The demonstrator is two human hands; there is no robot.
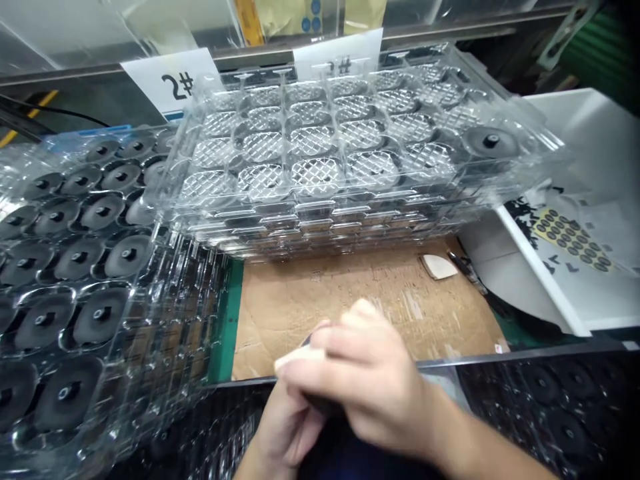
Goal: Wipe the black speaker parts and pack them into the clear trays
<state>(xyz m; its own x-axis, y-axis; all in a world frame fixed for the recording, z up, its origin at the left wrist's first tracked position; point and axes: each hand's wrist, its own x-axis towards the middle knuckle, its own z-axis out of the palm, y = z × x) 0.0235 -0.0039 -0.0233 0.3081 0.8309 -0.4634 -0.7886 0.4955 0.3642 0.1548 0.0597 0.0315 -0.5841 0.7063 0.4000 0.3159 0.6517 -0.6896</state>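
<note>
Close together at the front edge of the work surface, my left hand [287,430] and my right hand [373,377] are closed around a black part [320,402], mostly hidden by the fingers. A small pale pad [299,358] shows at the tip of my right thumb; blur hides its exact shape. Beyond the hands stands a stack of clear plastic trays [320,193], its top tray holding one black round part [490,141] in the right corner pocket. More black round parts [103,313] fill the trays stacked at the left.
A brown cardboard sheet [325,287] covers the work surface, with a white wedge-shaped piece [439,267] and dark tweezers-like tool [467,272] on it. The white bin [545,267] at right holds small black bits and a yellow sticker sheet [570,240]. Paper signs [175,83] hang behind.
</note>
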